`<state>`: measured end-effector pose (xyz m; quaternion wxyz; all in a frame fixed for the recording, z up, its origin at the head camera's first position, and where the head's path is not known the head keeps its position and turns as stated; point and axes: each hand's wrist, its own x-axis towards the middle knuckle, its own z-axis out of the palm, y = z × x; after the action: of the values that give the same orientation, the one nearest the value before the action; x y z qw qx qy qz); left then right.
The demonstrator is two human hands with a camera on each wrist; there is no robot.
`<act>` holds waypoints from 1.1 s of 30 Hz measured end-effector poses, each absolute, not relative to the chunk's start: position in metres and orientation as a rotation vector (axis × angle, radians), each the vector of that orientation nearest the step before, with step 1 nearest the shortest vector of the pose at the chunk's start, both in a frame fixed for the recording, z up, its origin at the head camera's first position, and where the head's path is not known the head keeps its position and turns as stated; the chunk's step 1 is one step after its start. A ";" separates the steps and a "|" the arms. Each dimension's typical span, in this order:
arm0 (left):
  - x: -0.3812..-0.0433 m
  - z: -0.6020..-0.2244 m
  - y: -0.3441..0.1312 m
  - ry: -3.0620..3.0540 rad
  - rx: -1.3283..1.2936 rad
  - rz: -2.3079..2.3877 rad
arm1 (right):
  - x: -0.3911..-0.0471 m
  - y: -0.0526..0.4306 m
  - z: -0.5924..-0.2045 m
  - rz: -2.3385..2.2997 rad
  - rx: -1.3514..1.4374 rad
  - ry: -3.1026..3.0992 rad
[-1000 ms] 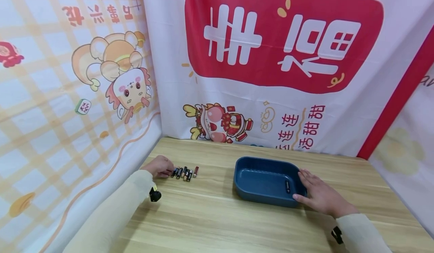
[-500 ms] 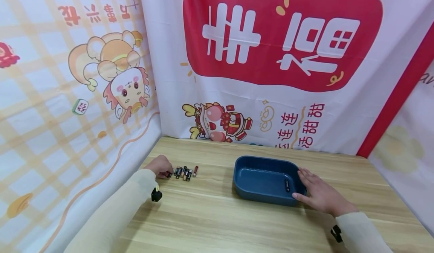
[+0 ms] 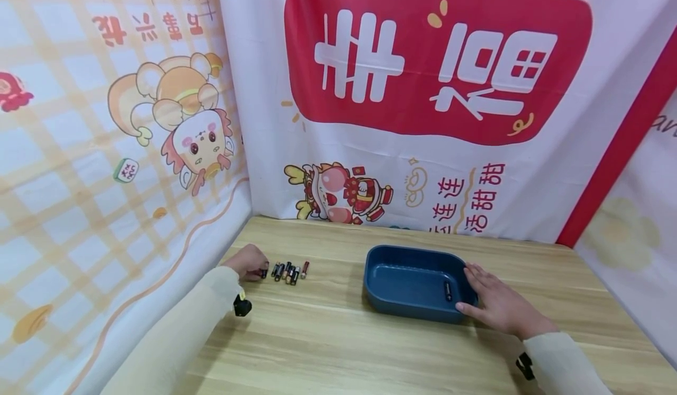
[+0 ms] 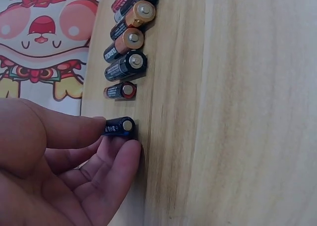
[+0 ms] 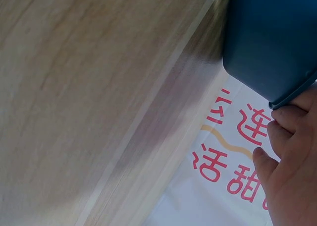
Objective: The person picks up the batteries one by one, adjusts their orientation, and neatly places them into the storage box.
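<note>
My left hand [image 3: 248,263] pinches a dark AA-size battery [image 4: 119,127] between thumb and fingers, low over the table at the left end of a row of batteries [image 3: 286,273]. In the left wrist view the held battery's flat end faces the camera. Closest to it in the row lies a thin black-and-red battery [image 4: 120,90]; a red one [image 3: 305,269] lies at the far end. My right hand [image 3: 499,305] rests on the right end of a blue plastic bin [image 3: 409,307], its fingers extended along the rim and the thumb at the front corner. One dark battery [image 3: 448,291] lies inside.
The wooden table [image 3: 328,342] stretches between the battery row and the bin. Printed cloth [image 3: 328,142] hangs behind the table, and another printed cloth [image 3: 174,224] borders its left side.
My left hand has drawn the leftmost battery slightly away from the row, leaving a gap. My right hand stays on the bin, which has not moved.
</note>
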<state>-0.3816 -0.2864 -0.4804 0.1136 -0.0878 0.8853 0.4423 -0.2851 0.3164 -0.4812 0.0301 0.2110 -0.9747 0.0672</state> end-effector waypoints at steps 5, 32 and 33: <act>-0.381 -0.483 -0.292 2.468 -0.251 1.437 | -0.285 0.317 -0.482 0.214 0.650 -3.005; -0.381 -0.490 -0.299 2.099 -0.225 1.893 | -0.284 0.315 -0.480 0.233 0.646 -3.000; -0.381 -0.489 -0.299 2.095 -0.220 1.902 | -0.284 0.315 -0.480 0.232 0.648 -3.001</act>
<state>-0.3807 -0.2990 -0.4894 0.1511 -0.0766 0.7298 0.6624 -0.2842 0.3155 -0.4804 0.0313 0.2104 -0.9742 0.0753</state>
